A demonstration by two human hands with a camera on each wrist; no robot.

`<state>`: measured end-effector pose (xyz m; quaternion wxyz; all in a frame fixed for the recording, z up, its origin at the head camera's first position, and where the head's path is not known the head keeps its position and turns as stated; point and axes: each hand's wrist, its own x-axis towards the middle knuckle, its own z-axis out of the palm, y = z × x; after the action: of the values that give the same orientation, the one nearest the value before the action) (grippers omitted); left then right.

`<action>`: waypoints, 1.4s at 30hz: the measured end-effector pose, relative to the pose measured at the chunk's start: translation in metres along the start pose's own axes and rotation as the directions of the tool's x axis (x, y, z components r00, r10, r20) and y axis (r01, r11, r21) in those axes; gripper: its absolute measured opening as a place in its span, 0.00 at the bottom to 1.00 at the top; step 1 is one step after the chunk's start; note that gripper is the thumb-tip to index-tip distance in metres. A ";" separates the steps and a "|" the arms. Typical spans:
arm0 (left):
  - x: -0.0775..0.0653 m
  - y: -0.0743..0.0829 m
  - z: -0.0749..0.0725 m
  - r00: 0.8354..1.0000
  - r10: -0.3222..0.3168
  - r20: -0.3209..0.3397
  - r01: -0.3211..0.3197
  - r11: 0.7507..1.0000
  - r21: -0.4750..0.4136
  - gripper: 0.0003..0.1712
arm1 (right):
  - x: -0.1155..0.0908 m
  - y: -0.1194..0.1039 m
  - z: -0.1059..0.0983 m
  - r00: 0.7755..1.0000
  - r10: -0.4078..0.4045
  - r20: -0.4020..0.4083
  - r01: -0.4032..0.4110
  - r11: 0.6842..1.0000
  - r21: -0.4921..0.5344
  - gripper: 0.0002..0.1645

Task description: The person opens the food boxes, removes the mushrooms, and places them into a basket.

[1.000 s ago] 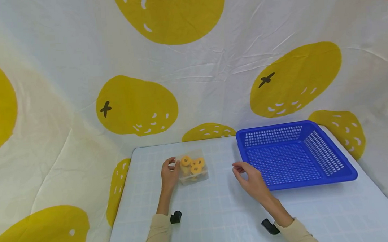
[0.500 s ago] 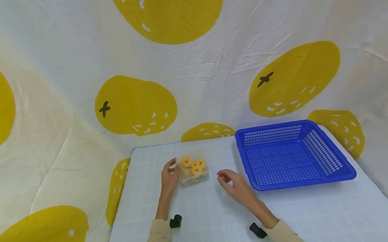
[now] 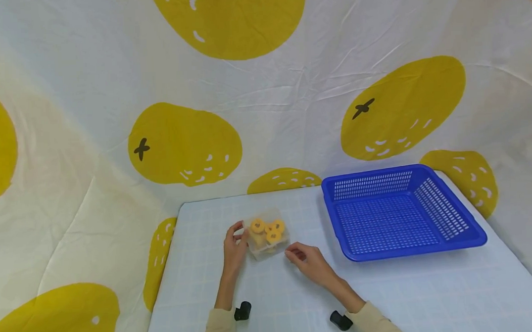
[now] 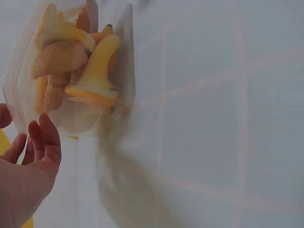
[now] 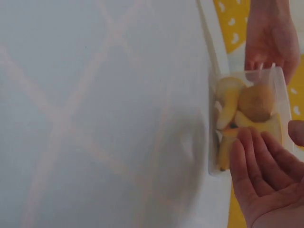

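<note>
A clear plastic box stands on the table at mid-left, with several yellow pieces inside. In the left wrist view these trumpet-shaped pieces flare at one end, and a rounded brown piece lies among them. My left hand is at the box's left wall, fingers softly bent and fingertips against the side. From the lower right my right hand comes near the box's front right corner. Its relaxed fingers overlap the box wall in the right wrist view, and nothing is between them and the thumb.
A blue plastic basket with slotted walls and nothing in it stands at the back right of the table. The pale checked tabletop meets a white curtain printed with large yellow fruit behind and at the left.
My right hand has travelled left from beside the basket to the box's near right corner. The box has shifted slightly right and nearer, my left hand staying at its side.
</note>
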<state>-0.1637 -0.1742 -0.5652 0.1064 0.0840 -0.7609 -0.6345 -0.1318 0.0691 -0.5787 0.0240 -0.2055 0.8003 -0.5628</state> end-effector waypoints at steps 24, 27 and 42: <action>-0.025 -0.015 0.000 0.985 0.094 0.143 -0.100 0.994 0.036 0.37 | 0.008 -0.011 0.022 0.956 0.275 0.101 -0.290 0.848 0.444 0.25; -0.027 -0.019 -0.007 0.969 0.103 0.223 -0.122 0.990 0.074 0.49 | 0.009 -0.014 0.023 0.954 0.285 0.096 -0.297 0.846 0.443 0.24; -0.022 -0.027 -0.018 0.903 -0.017 0.429 -0.102 0.962 0.254 0.70 | 0.012 -0.021 0.028 0.914 0.405 -0.019 -0.357 0.827 0.434 0.25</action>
<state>-0.1378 -0.1908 -0.5896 -0.0613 -0.0598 -0.8466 -0.5253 -0.1286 0.0342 -0.5674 0.1355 0.0001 0.6846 -0.7163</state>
